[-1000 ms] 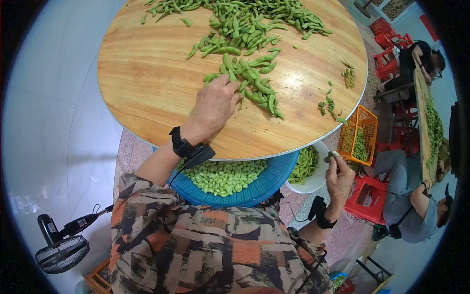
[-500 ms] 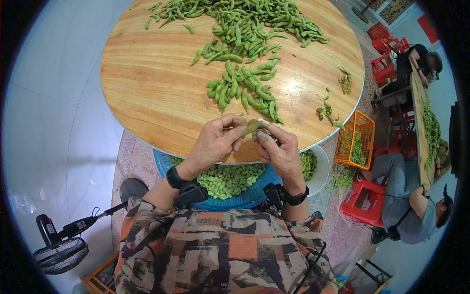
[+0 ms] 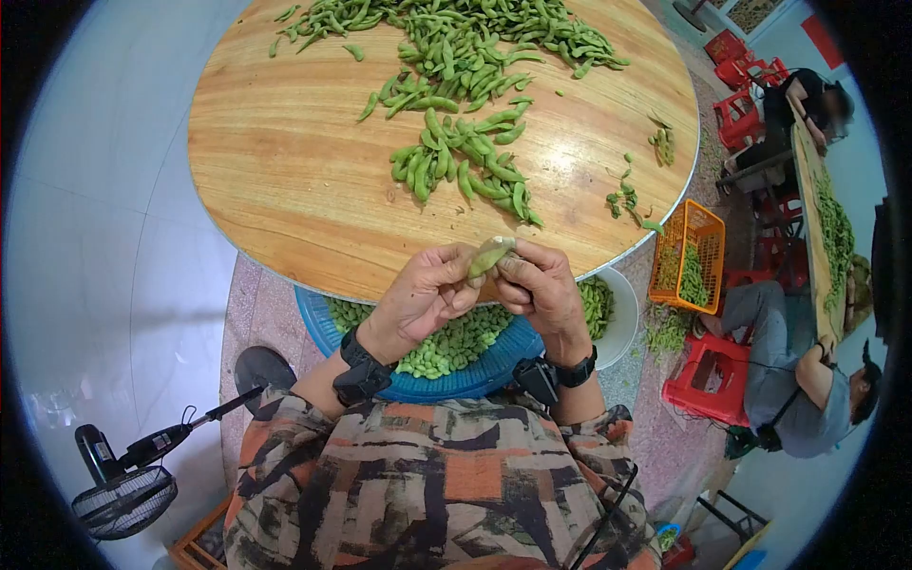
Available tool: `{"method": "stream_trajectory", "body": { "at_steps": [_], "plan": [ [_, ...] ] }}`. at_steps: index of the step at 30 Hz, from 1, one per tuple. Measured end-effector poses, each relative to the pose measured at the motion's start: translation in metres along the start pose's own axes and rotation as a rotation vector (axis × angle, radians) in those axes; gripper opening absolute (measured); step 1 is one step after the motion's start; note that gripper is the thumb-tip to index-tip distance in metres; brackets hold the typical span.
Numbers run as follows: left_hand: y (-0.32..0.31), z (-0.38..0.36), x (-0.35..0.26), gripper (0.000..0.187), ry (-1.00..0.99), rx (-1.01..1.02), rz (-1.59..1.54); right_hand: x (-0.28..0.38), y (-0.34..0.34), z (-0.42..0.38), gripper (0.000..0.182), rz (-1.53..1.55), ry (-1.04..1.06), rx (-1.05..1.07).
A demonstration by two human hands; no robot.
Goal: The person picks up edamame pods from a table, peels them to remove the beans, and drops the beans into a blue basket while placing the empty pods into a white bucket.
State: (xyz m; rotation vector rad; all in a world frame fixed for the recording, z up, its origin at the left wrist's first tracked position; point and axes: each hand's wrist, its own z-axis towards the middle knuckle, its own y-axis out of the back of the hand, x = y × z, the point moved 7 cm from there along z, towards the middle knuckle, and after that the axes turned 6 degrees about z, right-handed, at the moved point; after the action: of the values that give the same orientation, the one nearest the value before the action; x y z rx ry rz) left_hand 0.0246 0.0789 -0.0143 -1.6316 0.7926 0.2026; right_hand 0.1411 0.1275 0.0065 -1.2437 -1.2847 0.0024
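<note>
A soybean pod (image 3: 486, 259) is pinched between my two hands, just off the near edge of the round wooden table (image 3: 275, 190). The fingers of my left hand (image 3: 425, 290) are closed on its lower left end. With thumb and forefinger, my right hand (image 3: 543, 287) grips its other end. Beneath the hands sits a blue basin (image 3: 494, 378) with many shelled green beans (image 3: 442, 347) in it. Beyond them on the tabletop lies a small heap of soybean pods (image 3: 451, 157), and a larger pile of pods (image 3: 475, 47) spreads farther back.
A white bucket (image 3: 622, 318) of pods stands right of the basin, by an orange crate (image 3: 689, 255). Bean scraps (image 3: 622, 201) lie at the table's right. Two people sit at another table (image 3: 819, 218). A fan (image 3: 123, 502) is at lower left.
Both hands have drawn slightly toward my body with the pod, which now shows more of its side. The view has shifted slightly.
</note>
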Motion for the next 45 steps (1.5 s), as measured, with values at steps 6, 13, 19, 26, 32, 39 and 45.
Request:
{"method": "stream_trajectory", "body": {
  "at_steps": [6,13,19,26,32,39,45],
  "plan": [
    [-0.013,-0.005,-0.005,0.016,-0.107,-0.107,0.296,0.005,-0.004,-0.011,0.018,-0.227,0.078,-0.206],
    [-0.034,-0.024,-0.045,0.024,-0.785,-0.304,1.653,0.005,-0.014,-0.016,0.015,-0.794,0.348,-0.281],
    [-0.02,-0.02,-0.052,0.017,-0.465,-0.252,1.484,0.009,-0.023,-0.018,0.015,-0.909,0.452,-0.276],
    [0.013,-0.011,-0.023,0.027,0.207,-0.079,0.707,-0.01,-0.008,-0.012,0.015,-0.804,0.19,-0.236],
    [0.019,-0.006,-0.012,0.025,0.13,-0.13,0.657,0.006,-0.04,-0.019,0.018,-1.224,0.62,-0.27],
    [-0.006,-0.012,-0.005,0.022,0.076,-0.077,0.794,0.026,-0.036,-0.027,0.02,-1.222,0.681,-0.481],
    [-0.008,-0.012,0.006,0.025,0.138,0.024,0.688,0.012,-0.02,-0.018,0.023,-0.765,0.444,-0.312]
  ]
}}
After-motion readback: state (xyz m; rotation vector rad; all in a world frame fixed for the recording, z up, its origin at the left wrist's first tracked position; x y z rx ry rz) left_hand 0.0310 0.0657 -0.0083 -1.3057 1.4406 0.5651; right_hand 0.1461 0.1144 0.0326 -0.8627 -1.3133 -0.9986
